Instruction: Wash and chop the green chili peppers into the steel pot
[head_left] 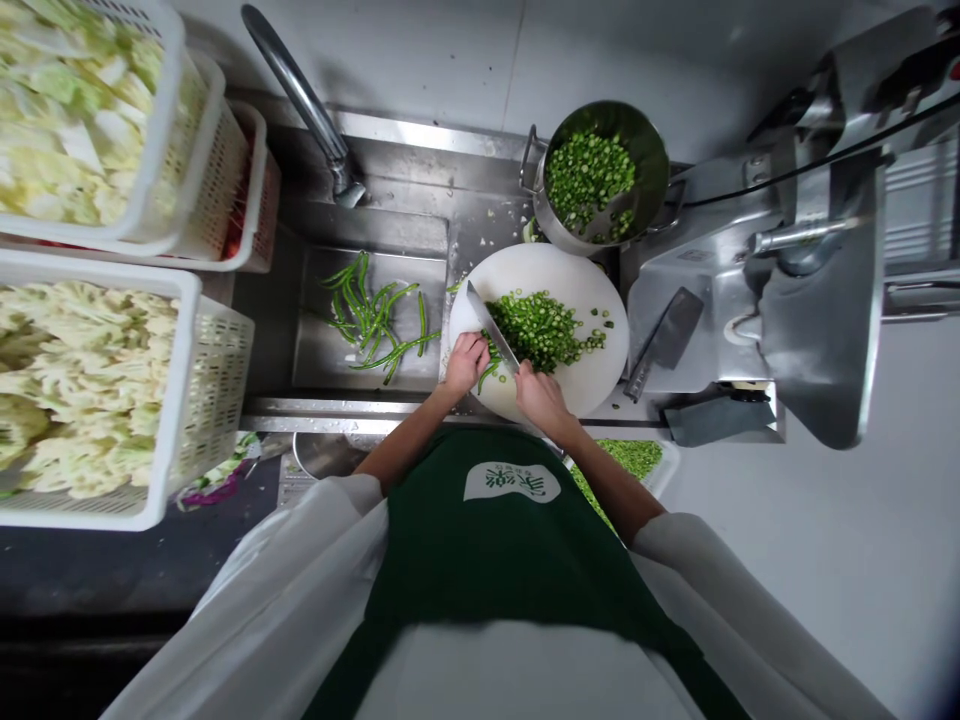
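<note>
On the round white cutting board (592, 385), my right hand (541, 398) is closed round the handle of a knife (491, 325), its blade slanting up to the left. My left hand (466, 362) is closed over green beans (489, 372) at the board's left edge, beside the blade. Chopped green beans (544, 330) lie heaped to the right of the blade. Whole green beans (379, 315) rest in the sink (319, 365) left of the board. Behind the board stands a steel pot (559, 228) holding more chopped green pieces.
A faucet (304, 100) arches over the sink. Stacked baskets (191, 110) of cut cabbage and a basket (176, 400) of cauliflower stand at left. A cleaver (675, 330) lies right of the board, near a metal slicing machine (817, 300). Below the counter is a tub (667, 465) of chopped greens.
</note>
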